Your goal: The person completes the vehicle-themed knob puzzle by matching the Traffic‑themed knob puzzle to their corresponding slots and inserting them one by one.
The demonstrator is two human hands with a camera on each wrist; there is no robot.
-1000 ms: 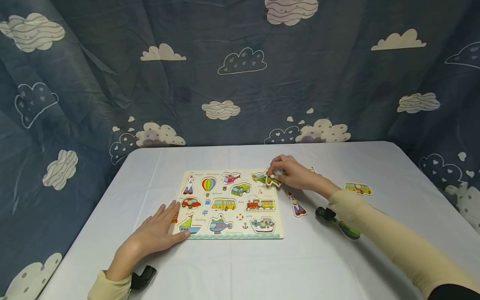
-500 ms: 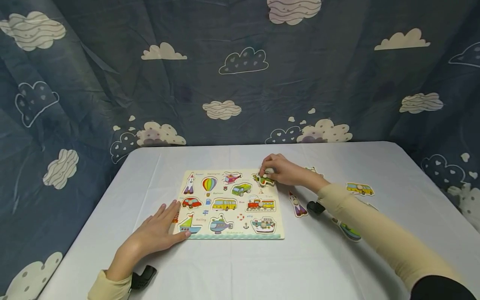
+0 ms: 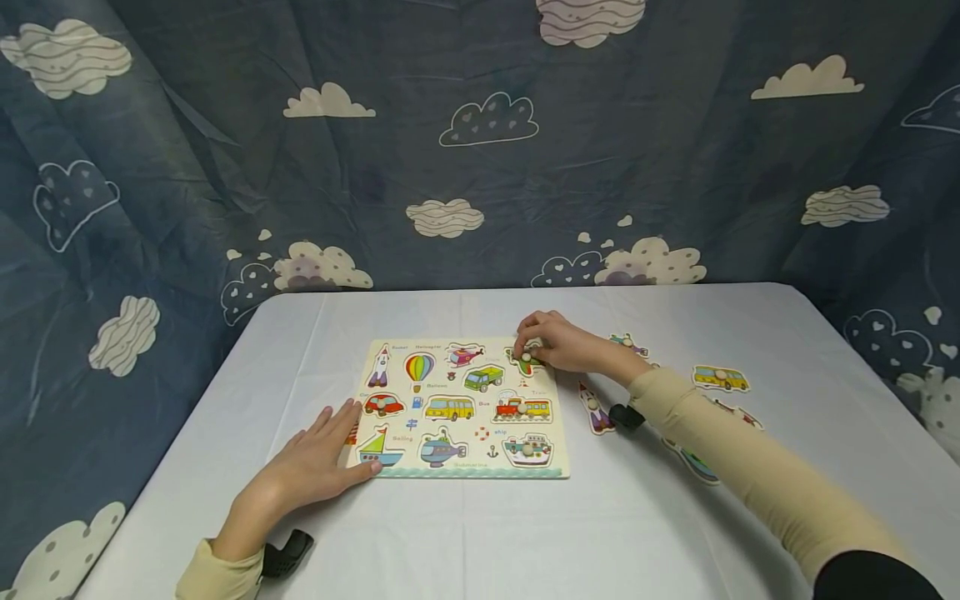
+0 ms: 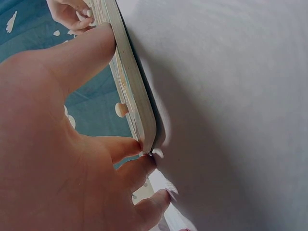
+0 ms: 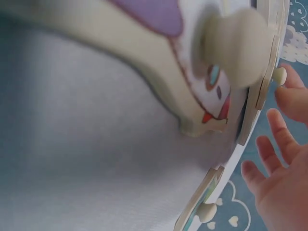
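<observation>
While my left hand (image 3: 311, 471) lies flat, fingers spread, on the wooden vehicle puzzle board (image 3: 459, 408), my right hand (image 3: 566, 343) pinches the green wooden plane piece (image 3: 525, 360) by its peg, long axis running left-right.

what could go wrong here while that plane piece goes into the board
1. The right hand pinches the plane piece by its small knob over the puzzle board's far right corner; if it sits turned, it may jam on the cutout edge.
2. The left hand rests flat only at the near left corner, so a push could swing the board.
3. The right sleeve lies over loose pieces, such as the rocket piece, and may drag them.
</observation>
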